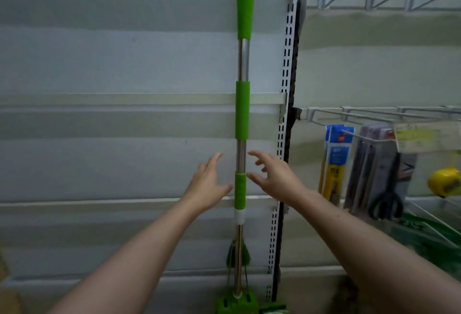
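- head view: long mop with steel shaft and green foam sleeves [242,114], hung upright flat against pale panelled wall [99,64], just left of slotted white upright [287,64]; probably stored so for display and easy reach.
- left hand [208,184] and right hand [275,179] flanking the shaft near the lowest sleeve, fingers spread wide, holding nothing; judged poised to clasp from both sides.
- left thumb close to the sleeve; contact not determinable.
- top cap cut off by frame edge; green plastic mop head [237,303] partly out of view.
- hanging packets [335,164] at right: labels blurred, unreadable.
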Demonstrator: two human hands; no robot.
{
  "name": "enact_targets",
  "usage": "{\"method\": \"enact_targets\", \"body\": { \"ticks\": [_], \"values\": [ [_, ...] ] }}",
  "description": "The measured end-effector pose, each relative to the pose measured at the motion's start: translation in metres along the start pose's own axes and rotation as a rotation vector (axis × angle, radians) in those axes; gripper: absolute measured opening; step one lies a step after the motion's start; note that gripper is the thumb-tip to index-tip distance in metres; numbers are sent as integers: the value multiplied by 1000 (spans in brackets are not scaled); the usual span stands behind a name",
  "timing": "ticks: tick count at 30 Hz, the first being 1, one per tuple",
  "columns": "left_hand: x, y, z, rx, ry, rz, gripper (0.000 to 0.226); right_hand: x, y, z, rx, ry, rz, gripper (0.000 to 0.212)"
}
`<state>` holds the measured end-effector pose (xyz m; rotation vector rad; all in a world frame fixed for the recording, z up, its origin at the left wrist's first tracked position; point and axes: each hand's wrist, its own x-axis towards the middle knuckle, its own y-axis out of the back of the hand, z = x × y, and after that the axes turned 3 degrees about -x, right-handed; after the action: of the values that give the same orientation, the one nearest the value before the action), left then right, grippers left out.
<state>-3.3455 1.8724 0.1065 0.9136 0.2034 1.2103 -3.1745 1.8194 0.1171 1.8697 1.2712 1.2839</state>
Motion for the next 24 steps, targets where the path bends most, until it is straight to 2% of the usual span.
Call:
{"method": "enact_targets", "body": {
  "ticks": [5,13,19,24],
  "values": [
    [-26,12,3,57,-5,-47,86,-24,5,-20,-82,12,-23,61],
    [-83,-2,19,31,-42,-117,87,-105,15,-23,-148,-107,-129,78],
    [-127,-30,82,-41,-140,-181,90,-176,57,1,-129,-240,8,82],
    [-174,-87,160,-94,-287,-278,90,-280,116,59,-146,-406,74,83]
  ]
}}
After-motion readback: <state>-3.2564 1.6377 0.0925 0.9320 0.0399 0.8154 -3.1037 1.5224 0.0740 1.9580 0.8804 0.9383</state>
